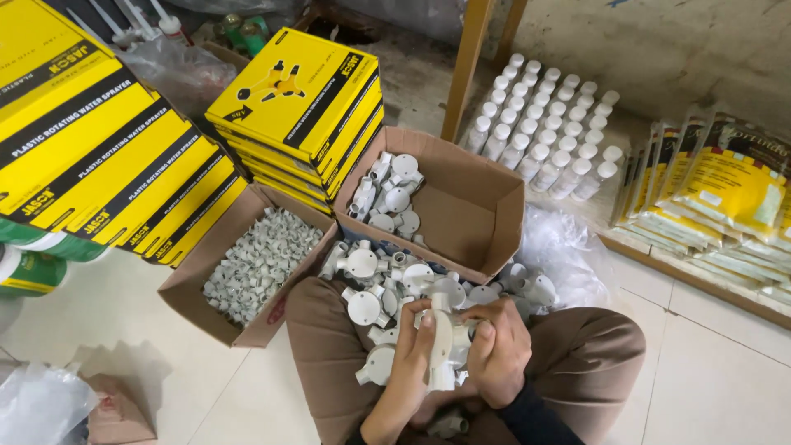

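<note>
Item: white plastic conduit junction fitting [442, 342] — upright, long axis vertical, clasped between my 2 hands; left hand [409, 350] grips its side, right hand [498, 353] closed opposite — equally near.

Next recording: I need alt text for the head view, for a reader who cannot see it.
Seen from above, a seated person's left hand and right hand both grip a white plastic pipe fitting over a lap heaped with similar fittings. Ahead stand two open cardboard boxes of parts, stacked yellow boxes and rows of white bottles.
</note>
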